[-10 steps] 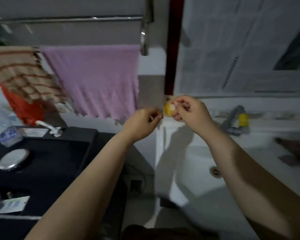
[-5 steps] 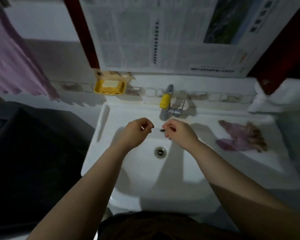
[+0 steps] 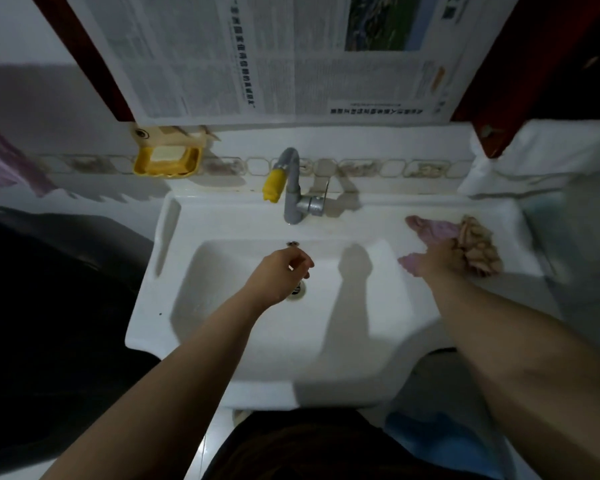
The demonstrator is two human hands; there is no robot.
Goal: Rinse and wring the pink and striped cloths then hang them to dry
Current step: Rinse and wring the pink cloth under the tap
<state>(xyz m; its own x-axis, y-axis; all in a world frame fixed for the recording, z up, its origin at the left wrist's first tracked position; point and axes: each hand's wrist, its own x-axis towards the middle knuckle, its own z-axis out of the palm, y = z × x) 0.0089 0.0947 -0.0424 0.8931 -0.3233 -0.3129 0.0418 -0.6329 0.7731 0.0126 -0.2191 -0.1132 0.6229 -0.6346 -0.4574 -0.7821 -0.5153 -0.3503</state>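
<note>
**Right hand reaching onto crumpled cloths beside a white sink**

A crumpled pink cloth (image 3: 430, 227) and a bunched beige striped cloth (image 3: 478, 245) are lying together, touching, on the flat right ledge of a white ceramic sink (image 3: 229, 341). The right hand (image 3: 437, 261) is resting on top of them, over the seam where the two cloths meet. Its fingers are pointing away from the camera and are blurred, so it is not possible to tell whether they are grasping the fabric or only lying on it.

The left hand (image 3: 281, 275) is hovering over the sink bowl, just above the round metal drain (image 3: 297, 292). Its fingers are loosely curled and are holding nothing.

At the back of the sink, a grey curved tap with a yellow nozzle (image 3: 291, 188) is standing upright. To its left, a yellow plastic soap dish holding a pale bar of soap (image 3: 167, 161) is hanging on the wall. Sheets of newspaper (image 3: 257, 57) are covering the wall above. At the far left edge, part of a hanging pink towel (image 3: 0, 161) is showing.
</note>
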